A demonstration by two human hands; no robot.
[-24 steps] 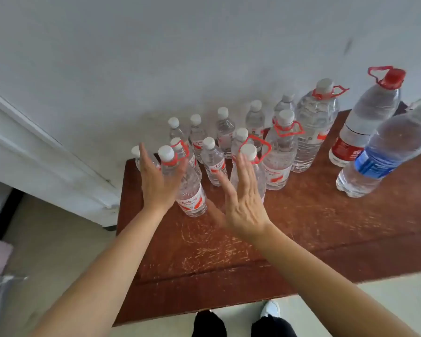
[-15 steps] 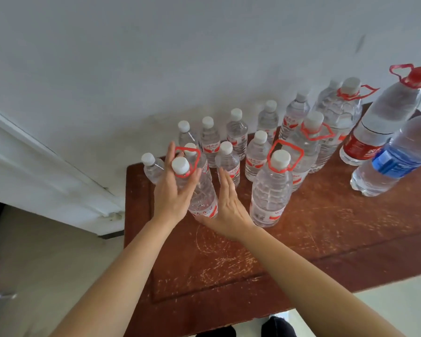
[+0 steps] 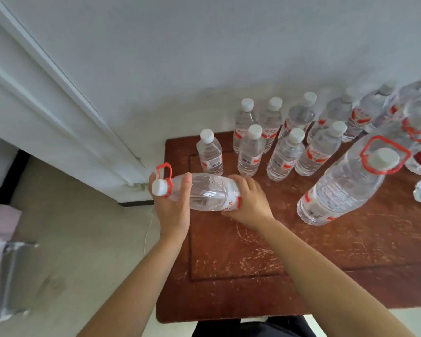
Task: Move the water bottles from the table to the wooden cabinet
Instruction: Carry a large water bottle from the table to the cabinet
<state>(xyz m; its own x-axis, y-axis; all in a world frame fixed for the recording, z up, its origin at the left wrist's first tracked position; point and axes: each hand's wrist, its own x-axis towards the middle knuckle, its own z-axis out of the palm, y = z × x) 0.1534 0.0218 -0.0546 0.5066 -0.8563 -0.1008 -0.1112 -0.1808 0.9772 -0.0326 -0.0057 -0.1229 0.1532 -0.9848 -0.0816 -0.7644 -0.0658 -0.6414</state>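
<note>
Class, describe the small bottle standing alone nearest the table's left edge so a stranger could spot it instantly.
Start at the red-brown wooden table against the white wall and go to its far left corner. There stands one small water bottle with a white cap. Unlike the rows to its right, it stands alone, its label showing a barcode rather than red print.

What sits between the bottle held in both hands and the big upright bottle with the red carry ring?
Head view: only bare, scratched table lies between the held bottle and the big ringed bottle; the small bottles stand further back.
</note>
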